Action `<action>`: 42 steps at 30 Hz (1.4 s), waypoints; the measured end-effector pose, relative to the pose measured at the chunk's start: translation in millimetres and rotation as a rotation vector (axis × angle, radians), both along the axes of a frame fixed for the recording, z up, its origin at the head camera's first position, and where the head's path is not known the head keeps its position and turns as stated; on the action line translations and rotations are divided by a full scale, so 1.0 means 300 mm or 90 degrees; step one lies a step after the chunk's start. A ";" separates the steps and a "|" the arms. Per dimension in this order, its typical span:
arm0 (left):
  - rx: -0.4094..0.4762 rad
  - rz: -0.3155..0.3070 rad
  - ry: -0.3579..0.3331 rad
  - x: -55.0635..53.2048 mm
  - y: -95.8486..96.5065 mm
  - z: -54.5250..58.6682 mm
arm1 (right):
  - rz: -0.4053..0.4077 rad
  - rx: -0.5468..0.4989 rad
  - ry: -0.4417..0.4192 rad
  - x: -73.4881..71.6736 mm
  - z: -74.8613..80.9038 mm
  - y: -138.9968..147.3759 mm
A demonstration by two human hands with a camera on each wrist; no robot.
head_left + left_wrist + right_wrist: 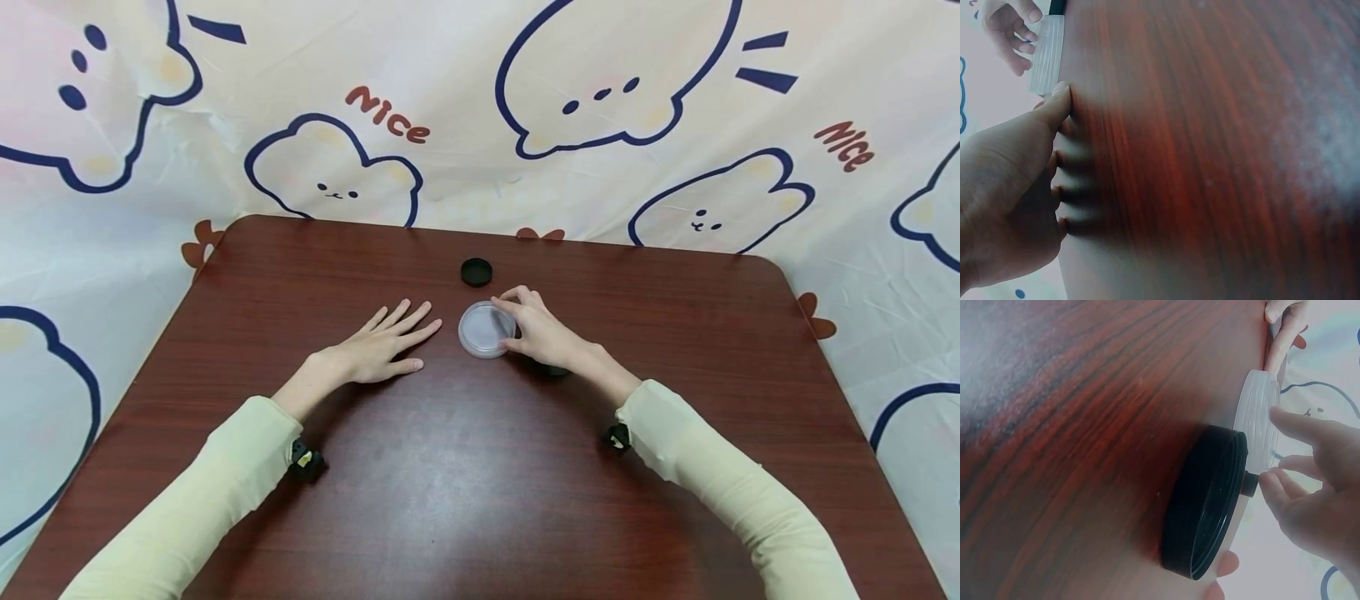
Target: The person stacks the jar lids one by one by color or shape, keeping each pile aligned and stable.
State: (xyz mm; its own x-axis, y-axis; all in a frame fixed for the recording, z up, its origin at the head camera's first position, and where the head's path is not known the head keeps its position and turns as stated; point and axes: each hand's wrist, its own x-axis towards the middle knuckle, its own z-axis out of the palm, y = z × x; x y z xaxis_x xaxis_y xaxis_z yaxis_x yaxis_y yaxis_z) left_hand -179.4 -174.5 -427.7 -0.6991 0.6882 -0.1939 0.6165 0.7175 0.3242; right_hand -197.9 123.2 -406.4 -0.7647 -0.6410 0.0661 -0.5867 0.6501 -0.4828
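A shallow, clear round plastic container (pixel 480 332) with ridged sides sits on the table in front of the hands. My right hand (pixel 543 329) holds its right edge, the thumb near the front and the index finger curving over the far rim. Beside the container in the right wrist view is a black round lid (pixel 1207 506), hollow side up, mostly hidden under the right hand in the head view. My left hand (pixel 378 342) lies palm down on the table left of the container, fingers spread and holding nothing.
A smaller black round cap (pixel 476 272) sits on the dark brown wooden table (pixel 435 467) behind the container. A patterned cloth (pixel 465 183) hangs around the table's far and side edges.
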 end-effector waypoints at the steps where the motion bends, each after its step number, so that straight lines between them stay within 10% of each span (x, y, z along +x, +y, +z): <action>1: 0.001 0.000 0.000 0.000 -0.001 0.001 | 0.000 -0.007 0.001 -0.003 -0.001 0.002; 14: 0.011 -0.007 0.005 -0.006 0.002 0.000 | -0.076 -0.188 -0.107 -0.154 -0.003 0.027; 31: 0.013 -0.003 0.001 0.004 0.004 -0.003 | -0.116 -0.027 -0.178 -0.329 -0.025 -0.106; 42: 0.016 -0.006 0.008 0.003 -0.007 -0.011 | -0.141 -0.016 -0.169 -0.342 -0.029 -0.118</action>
